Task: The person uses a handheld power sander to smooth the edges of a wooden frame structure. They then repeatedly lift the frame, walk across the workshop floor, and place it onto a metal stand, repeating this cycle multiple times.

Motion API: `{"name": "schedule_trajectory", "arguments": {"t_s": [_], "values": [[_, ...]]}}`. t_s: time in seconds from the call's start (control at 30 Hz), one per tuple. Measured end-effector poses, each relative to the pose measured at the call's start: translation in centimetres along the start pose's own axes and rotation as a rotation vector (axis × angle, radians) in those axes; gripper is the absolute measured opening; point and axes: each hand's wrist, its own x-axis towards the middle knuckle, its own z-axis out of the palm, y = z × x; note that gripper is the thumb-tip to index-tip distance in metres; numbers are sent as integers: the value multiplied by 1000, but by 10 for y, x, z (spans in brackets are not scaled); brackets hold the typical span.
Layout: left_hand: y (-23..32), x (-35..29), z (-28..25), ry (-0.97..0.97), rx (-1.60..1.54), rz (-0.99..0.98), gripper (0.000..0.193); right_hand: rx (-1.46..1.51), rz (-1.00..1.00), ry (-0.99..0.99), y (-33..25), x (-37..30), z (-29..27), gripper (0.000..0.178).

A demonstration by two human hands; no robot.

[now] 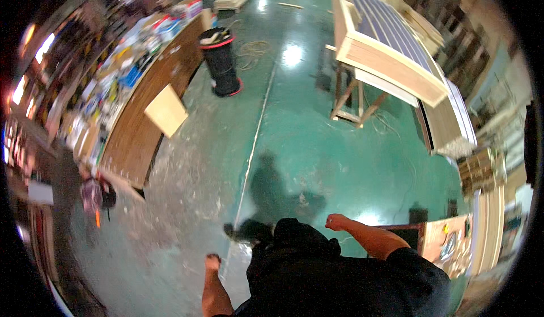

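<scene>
My left hand (pixel 212 262) hangs low over the grey-green floor, left of my dark-clothed body, with its fingers curled in. A dark patch shows at the fingers, too small to read; I see no object sticking out. My right hand (pixel 336 222) is held out in front at the right, closed like a fist, and nothing shows in it. Neither hand touches anything in view. Nearest to the right forearm is a low bench (pixel 447 239) with tools and wood pieces on it.
Left stands a long brown workbench (pixel 141 130) heaped with supplies, a pale board (pixel 166 111) leaning on it. Beyond is a black bin (pixel 221 65) with red bands. At the right, a large wooden panel frame (pixel 391 70) rests on trestles (pixel 351 99). Cables (pixel 253 53) lie on the floor.
</scene>
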Motion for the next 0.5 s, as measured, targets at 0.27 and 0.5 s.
{"name": "schedule_trajectory", "arguments": {"t_s": [0.27,0.5], "values": [[44,436,-235,308,-866,-251,15,767,734,-300,32,154,77,33],[59,564,-212,-235,-304,-303,25,233,142,-51,68,383,-151,35]]}}
